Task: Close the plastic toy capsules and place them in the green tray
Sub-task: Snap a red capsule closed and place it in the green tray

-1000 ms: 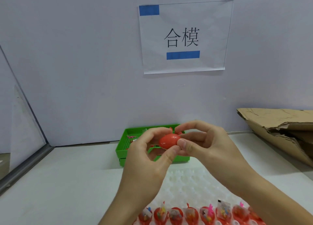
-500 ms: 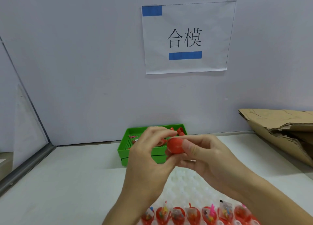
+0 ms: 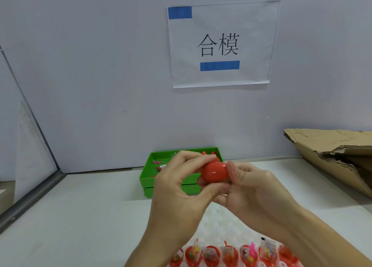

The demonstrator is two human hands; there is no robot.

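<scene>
Both hands hold one red plastic capsule [image 3: 215, 171] in the air just in front of the green tray [image 3: 148, 173]. My left hand [image 3: 179, 188] pinches the capsule's left side with thumb below and fingers over the top. My right hand [image 3: 255, 188] grips its right side, thumb pressed on top. The capsule looks closed. Behind the hands, the green tray stands against the back wall with a few red pieces and small toy bits in it. A row of several open red capsule halves [image 3: 231, 254] filled with small toys sits at the bottom edge.
The open halves stand in a white moulded holder [image 3: 223, 222] on the white table. A torn cardboard sheet [image 3: 330, 152] lies at the right. A paper sign [image 3: 221, 43] hangs on the back wall. A metal rail [image 3: 30, 198] bounds the left.
The capsule and both hands have stayed in front of the tray. My right thumb has slid over the capsule's top and my left fingers have curled further over it.
</scene>
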